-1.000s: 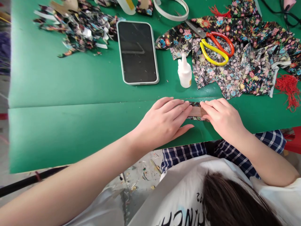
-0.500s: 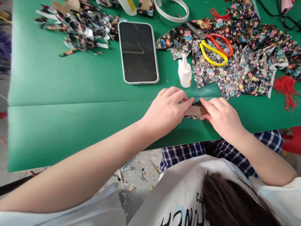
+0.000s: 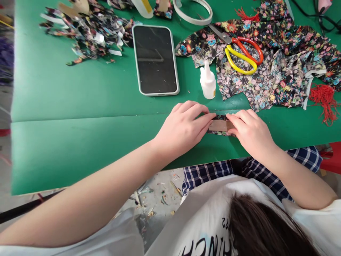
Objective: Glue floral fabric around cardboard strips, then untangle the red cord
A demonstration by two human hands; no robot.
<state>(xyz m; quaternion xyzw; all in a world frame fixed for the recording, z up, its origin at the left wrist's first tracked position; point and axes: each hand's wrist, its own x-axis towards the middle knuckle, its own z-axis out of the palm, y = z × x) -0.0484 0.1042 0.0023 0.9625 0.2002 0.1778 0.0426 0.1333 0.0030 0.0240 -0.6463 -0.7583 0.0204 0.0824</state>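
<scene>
A small brown card strip (image 3: 218, 125) lies on a scrap of black floral fabric (image 3: 217, 132) near the front edge of the green table (image 3: 80, 135). My left hand (image 3: 183, 128) covers its left end, fingers curled and pressed down on it. My right hand (image 3: 249, 133) pinches its right end with the fingertips. Most of the strip and scrap is hidden under both hands. A small white glue bottle (image 3: 207, 81) stands just beyond them.
A phone (image 3: 155, 58) lies face up at centre back. Red and yellow scissors (image 3: 241, 53) rest on a heap of floral fabric (image 3: 279, 71) at the right. Fabric offcuts (image 3: 87, 32) pile up at the back left, a white hoop (image 3: 193, 10) at the top, red tassels (image 3: 326, 101) far right.
My left hand went from lying flat to curling its fingers and pressing on the strip's left end. My right hand has stayed on the right end.
</scene>
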